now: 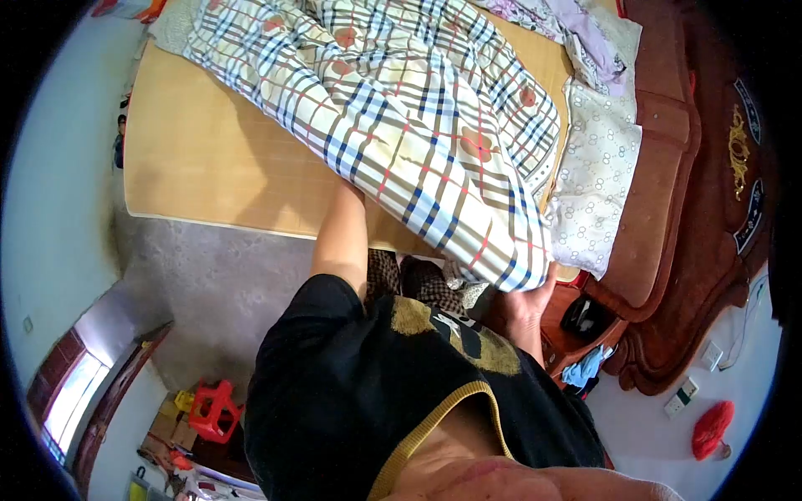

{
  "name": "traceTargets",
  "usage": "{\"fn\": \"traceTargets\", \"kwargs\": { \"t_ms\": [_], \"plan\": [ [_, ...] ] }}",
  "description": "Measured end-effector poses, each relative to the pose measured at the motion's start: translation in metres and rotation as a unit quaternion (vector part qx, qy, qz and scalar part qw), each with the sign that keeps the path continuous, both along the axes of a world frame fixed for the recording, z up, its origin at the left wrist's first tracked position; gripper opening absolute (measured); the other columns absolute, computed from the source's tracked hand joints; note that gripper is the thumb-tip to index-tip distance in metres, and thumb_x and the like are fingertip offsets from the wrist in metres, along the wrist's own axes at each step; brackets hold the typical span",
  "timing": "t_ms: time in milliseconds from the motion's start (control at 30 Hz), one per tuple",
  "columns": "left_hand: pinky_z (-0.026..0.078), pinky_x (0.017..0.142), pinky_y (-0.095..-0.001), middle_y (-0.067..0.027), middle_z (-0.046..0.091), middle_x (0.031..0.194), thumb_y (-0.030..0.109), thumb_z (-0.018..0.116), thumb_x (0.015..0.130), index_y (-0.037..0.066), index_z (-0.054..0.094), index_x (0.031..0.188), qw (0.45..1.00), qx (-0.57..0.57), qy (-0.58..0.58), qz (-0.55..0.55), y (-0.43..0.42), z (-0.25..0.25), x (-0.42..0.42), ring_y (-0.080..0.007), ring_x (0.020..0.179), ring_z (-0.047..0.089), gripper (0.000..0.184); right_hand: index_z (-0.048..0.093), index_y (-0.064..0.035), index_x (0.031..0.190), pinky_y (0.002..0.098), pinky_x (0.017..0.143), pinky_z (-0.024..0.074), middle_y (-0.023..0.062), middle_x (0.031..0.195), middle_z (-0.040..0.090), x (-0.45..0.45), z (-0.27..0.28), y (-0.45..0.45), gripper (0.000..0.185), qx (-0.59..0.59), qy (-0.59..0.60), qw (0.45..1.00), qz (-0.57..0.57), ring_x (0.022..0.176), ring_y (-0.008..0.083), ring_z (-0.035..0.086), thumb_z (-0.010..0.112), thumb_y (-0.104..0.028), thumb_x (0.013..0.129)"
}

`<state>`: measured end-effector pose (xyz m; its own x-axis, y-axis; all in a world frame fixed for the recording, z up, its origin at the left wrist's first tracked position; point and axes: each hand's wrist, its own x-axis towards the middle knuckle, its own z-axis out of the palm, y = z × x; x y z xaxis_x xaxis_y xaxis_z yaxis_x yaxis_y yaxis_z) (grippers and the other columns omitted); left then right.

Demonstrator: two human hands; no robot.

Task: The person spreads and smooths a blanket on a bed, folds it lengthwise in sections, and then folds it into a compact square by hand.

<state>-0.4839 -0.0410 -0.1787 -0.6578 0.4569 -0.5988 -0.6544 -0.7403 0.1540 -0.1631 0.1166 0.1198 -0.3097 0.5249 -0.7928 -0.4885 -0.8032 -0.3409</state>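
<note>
A plaid quilt (418,142) in white, blue, brown and red lies bunched across the bed, its near edge slanting towards me. My right hand (530,302) is closed on the quilt's near right corner, the thumb showing beside the fabric. My left forearm (342,234) reaches beneath the quilt's edge; the left hand itself is covered, so its fingers cannot be seen. Under the quilt is a tan bed mat (225,159), bare along its left part. A white patterned pillow (595,179) lies to the right of the quilt.
A brown padded headboard (660,184) with carved wood stands at the right. Beside it is a reddish nightstand (564,321) with a dark object and blue cloth. Grey floor (217,275) shows at left. A red stool (215,411) stands at the lower left, near boxes (171,427).
</note>
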Motion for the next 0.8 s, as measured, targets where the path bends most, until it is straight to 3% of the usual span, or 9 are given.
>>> {"fn": "traceTargets", "kwargs": {
  "t_ms": [233,333,400,467,500,567,600,700,800],
  "plan": [
    [0.038,0.106,-0.049,-0.012,0.043,0.143,0.039,0.04,0.1,0.008,0.037,0.142,0.984,-0.134,0.117,0.001,-0.069,0.165,0.01,-0.0301,0.129,0.044,0.053,0.034,-0.0051,0.141,0.0513,0.11,0.032,0.0166,0.138,0.044,-0.048,0.068,0.055,0.053,0.171,-0.048,0.983,0.051,0.127,0.0315,0.044,0.042,-0.034,0.098],
    [0.028,0.111,-0.0523,-0.0136,0.04,0.145,0.033,0.04,0.101,0.006,0.035,0.143,0.989,-0.031,0.133,0.049,-0.105,0.265,0.045,-0.0328,0.134,0.037,0.051,0.059,-0.0111,0.087,0.0364,0.085,0.0428,0.0026,0.08,0.062,-0.06,0.089,0.072,0.014,0.283,0.074,0.955,0.055,0.079,0.0164,0.056,0.057,-0.024,0.092],
    [0.024,0.113,-0.0522,-0.015,0.037,0.147,0.034,0.041,0.1,0.004,0.035,0.143,0.986,0.107,0.121,0.046,-0.127,0.321,0.074,-0.0323,0.136,0.033,0.052,0.057,-0.0125,0.084,0.0382,0.084,0.0431,0.0025,0.079,0.06,-0.04,0.042,0.059,0.019,0.346,0.099,0.923,0.135,0.082,0.0171,0.057,0.058,-0.029,0.092],
    [0.027,0.112,-0.0518,-0.0167,0.038,0.146,0.033,0.041,0.1,0.003,0.035,0.142,0.986,0.092,0.123,0.064,-0.136,0.355,0.107,-0.0328,0.135,0.036,0.052,0.055,-0.0124,0.083,0.0387,0.085,0.0429,0.0025,0.078,0.06,-0.009,-0.055,0.019,0.028,0.232,-0.054,0.942,0.236,0.087,0.0184,0.057,0.057,-0.038,0.093],
    [0.029,0.111,-0.0518,-0.0177,0.039,0.145,0.033,0.041,0.1,0.002,0.035,0.142,0.99,0.027,0.13,0.041,-0.134,0.371,0.13,-0.034,0.133,0.038,0.052,0.056,-0.0112,0.082,0.0465,0.095,0.0401,0.0099,0.09,0.058,0.008,-0.114,-0.003,0.04,0.162,0.069,0.934,0.309,0.1,0.0264,0.055,0.057,-0.05,0.09],
    [0.032,0.11,-0.0517,-0.0192,0.043,0.142,0.031,0.041,0.1,0.0,0.035,0.142,0.994,-0.006,0.113,0.009,-0.134,0.382,0.163,-0.0357,0.13,0.042,0.052,0.044,-0.0098,0.136,0.064,0.108,0.0189,0.0221,0.145,0.029,-0.009,-0.126,-0.054,0.076,-0.151,-0.052,0.951,0.264,0.133,0.0475,0.026,0.043,-0.068,0.087],
    [0.033,0.109,-0.0516,-0.0198,0.045,0.14,0.031,0.041,0.1,0.0,0.035,0.141,0.996,0.026,0.086,0.001,-0.138,0.375,0.175,-0.0362,0.128,0.044,0.052,0.023,-0.0135,0.149,0.0594,0.109,0.0238,0.0211,0.15,0.025,-0.018,-0.129,-0.063,0.082,-0.115,0.025,0.941,0.316,0.137,0.0413,0.025,0.039,-0.067,0.089],
    [0.032,0.11,-0.0518,-0.0192,0.043,0.142,0.032,0.043,0.099,0.0,0.032,0.143,0.996,-0.002,0.091,-0.018,-0.159,0.353,0.189,-0.0344,0.13,0.043,0.055,0.037,-0.0074,0.14,0.0519,0.106,0.035,0.0209,0.14,0.041,-0.062,-0.097,-0.051,0.07,0.076,0.234,0.956,0.163,0.128,0.0338,0.041,0.044,-0.057,0.092],
    [0.031,0.111,-0.0504,-0.0177,0.04,0.144,0.031,0.041,0.1,0.002,0.03,0.144,0.993,-0.035,0.113,-0.015,-0.168,0.34,0.192,-0.0325,0.133,0.039,0.054,0.043,-0.0044,0.134,0.0482,0.102,0.0412,0.0199,0.132,0.048,-0.06,-0.057,0.015,0.058,0.096,0.261,0.956,0.099,0.12,0.031,0.048,0.044,-0.047,0.094]
  ]
}}
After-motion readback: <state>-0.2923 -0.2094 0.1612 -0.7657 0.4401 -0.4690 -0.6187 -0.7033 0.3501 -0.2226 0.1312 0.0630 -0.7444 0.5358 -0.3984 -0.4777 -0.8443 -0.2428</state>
